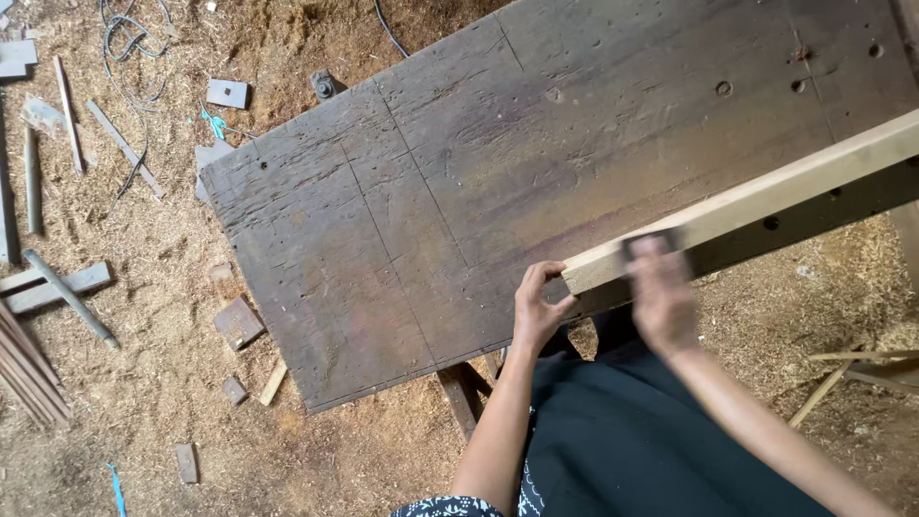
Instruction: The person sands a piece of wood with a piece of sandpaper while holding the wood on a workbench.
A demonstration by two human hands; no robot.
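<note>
A long pale wooden beam (766,196) lies across the near edge of a dark, worn workbench top (459,201). My left hand (539,306) grips the beam's near end. Blurred with motion, my right hand (661,295) presses a small dark pad (651,244) against the beam's side, a little to the right of the left hand. What the pad is made of I cannot tell.
The floor around the bench is covered in sawdust (144,383). Wood offcuts (237,322), thin sticks (67,110), a grey pipe (69,297) and a coiled cable (129,38) lie to the left. More slats (852,369) lie at the right.
</note>
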